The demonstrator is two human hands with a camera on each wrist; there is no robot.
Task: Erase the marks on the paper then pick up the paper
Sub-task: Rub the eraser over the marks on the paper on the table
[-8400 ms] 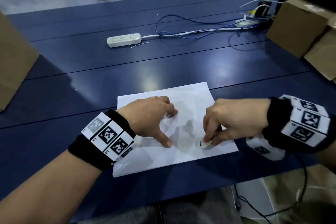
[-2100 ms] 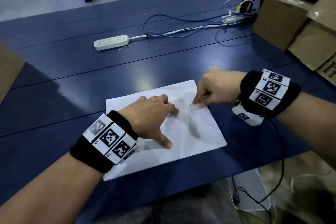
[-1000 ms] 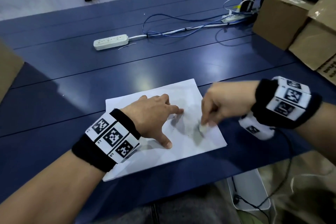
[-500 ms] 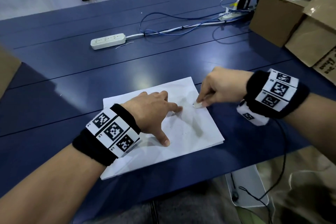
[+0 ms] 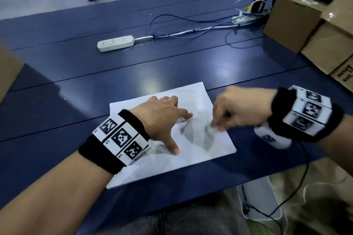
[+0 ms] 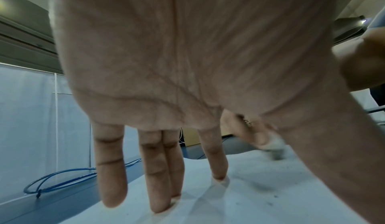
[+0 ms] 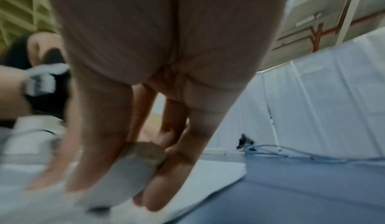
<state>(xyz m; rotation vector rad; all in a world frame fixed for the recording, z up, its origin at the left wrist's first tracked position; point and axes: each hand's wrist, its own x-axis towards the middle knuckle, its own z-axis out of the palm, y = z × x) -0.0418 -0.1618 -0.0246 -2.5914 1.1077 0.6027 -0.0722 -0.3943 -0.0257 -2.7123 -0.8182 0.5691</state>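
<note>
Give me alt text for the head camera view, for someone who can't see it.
A person's right hand rubs a small white eraser on a white sheet of paper while the spread left hand presses the sheet flat on a dark blue table. A power strip, cables and cardboard boxes lie beyond.

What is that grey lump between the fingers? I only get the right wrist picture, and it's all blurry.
Observer: An eraser, pinched in the right hand, over a white sheet of paper.
Visitor: Is anything keeping the paper from sliding?
Observer: Yes, the left hand is spread on it, fingertips pressing down.
Visitor: Anything left to rub out?
Observer: The left wrist view shows dark specks on the paper near the eraser; whether they are marks or crumbs, I cannot tell.
</note>
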